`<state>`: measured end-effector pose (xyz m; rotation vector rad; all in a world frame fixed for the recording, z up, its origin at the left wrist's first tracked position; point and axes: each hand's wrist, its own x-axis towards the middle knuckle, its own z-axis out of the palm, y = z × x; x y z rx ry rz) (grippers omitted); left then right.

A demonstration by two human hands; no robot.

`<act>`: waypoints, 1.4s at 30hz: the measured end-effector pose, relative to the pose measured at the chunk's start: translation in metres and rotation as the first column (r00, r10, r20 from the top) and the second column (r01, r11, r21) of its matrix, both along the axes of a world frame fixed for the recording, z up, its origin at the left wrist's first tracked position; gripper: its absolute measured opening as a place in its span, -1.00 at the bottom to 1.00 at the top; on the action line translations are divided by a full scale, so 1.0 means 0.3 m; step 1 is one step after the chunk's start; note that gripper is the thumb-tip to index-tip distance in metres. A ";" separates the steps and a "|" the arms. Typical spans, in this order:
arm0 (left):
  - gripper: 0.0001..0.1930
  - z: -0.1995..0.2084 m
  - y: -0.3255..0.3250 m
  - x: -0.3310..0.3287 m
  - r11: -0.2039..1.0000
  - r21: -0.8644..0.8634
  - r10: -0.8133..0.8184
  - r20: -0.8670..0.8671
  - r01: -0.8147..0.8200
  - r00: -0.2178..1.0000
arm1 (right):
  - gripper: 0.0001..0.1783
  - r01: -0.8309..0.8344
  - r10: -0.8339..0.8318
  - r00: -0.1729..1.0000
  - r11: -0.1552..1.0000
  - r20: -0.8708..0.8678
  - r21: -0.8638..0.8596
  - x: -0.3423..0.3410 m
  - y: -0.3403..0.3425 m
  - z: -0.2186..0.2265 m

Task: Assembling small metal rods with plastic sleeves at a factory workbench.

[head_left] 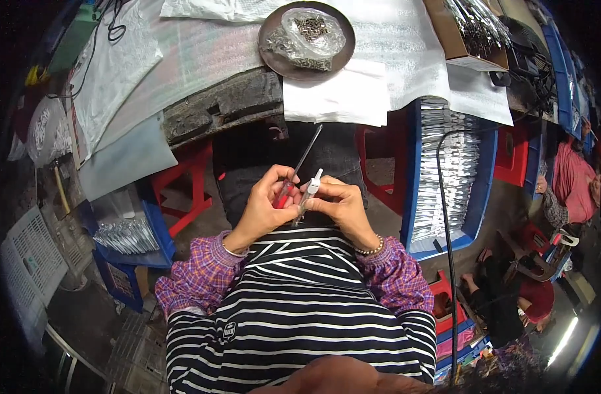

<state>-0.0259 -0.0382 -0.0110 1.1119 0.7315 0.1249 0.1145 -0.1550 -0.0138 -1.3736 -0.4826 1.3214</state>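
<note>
Over my lap, my left hand [269, 202] is closed round a screwdriver [284, 193] with a red handle. Its long dark shaft slants up and to the right, toward the table edge. Close beside it, my right hand [340, 205] pinches a slim silver part with a white end [313, 186], held roughly upright. The thumb of my left hand comes near or touches the lower end of this part; I cannot tell which. The screwdriver tip points away from the part and touches nothing I can make out.
Ahead on the covered table, a dark round plate [272, 60] carries a plastic bag of small metal pieces [311, 29]. Blue bins [482, 190] of silver parts flank me. A cardboard box [468, 60] stands far right. A black cable [447, 230] hangs at right; co-workers sit beyond.
</note>
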 end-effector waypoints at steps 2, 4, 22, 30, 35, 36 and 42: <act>-0.56 0.007 0.003 0.010 0.996 -0.089 -0.003 0.044 0.007 0.999 | -0.73 -0.028 0.028 0.998 1.000 -0.063 -0.001 0.022 0.004 0.017; -0.53 0.013 -0.001 0.026 0.972 -0.234 -0.004 0.071 0.021 0.997 | -0.73 0.014 -0.023 0.952 0.999 -0.306 -0.033 0.039 0.013 0.049; -0.62 0.043 -0.009 0.057 0.988 -0.094 -0.128 -0.015 0.126 0.992 | -0.72 0.178 -0.227 0.875 0.972 -0.428 -0.152 0.103 -0.132 0.026; -0.68 0.028 0.011 0.042 0.988 -0.128 -0.086 -0.039 0.080 0.996 | -0.81 0.782 -0.808 0.589 0.577 -0.021 -0.236 0.344 -0.565 0.025; -0.70 0.026 0.013 0.037 0.986 -0.138 -0.104 -0.034 0.098 0.994 | -0.86 0.913 -0.925 0.368 0.339 0.095 -0.228 0.460 -0.655 -0.106; -0.70 0.026 0.012 0.035 0.987 -0.133 -0.098 -0.038 0.093 0.994 | -0.87 0.919 -0.930 0.351 0.321 0.105 -0.228 0.470 -0.658 -0.133; -0.72 0.003 -0.002 0.020 0.987 -0.155 -0.052 -0.036 0.045 0.998 | -0.82 0.949 -0.943 0.294 0.269 0.155 -0.163 0.486 -0.635 -0.244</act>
